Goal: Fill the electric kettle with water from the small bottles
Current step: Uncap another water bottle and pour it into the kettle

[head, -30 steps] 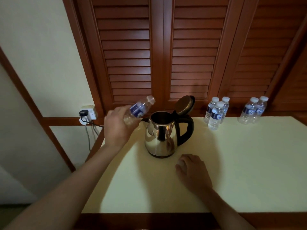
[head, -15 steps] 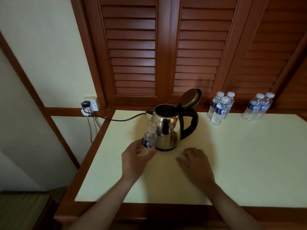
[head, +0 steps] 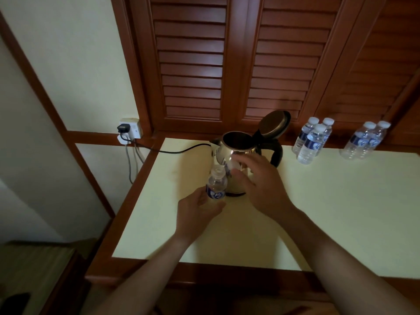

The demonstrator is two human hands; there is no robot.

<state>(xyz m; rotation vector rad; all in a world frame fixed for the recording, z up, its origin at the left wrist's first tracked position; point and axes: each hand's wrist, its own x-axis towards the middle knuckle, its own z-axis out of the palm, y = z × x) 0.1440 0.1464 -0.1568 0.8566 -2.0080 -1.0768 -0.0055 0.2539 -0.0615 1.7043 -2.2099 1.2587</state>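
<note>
The steel electric kettle stands on the pale table with its lid flipped up and its mouth open. My left hand grips a small clear bottle with a blue label. The bottle is upright on the table, just in front of the kettle's left side. My right hand hovers in front of the kettle, right of the bottle's top. Its fingers pinch a small white thing that looks like the bottle cap.
Three capped small bottles stand right of the kettle at the back edge, and two more stand farther right. The kettle's black cord runs left to a wall socket. Louvred wooden doors rise behind the table.
My left hand brought the bottle down from its tilt over the kettle and stood it upright on the table. My right hand lifted off the table and moved up toward the bottle's top.
</note>
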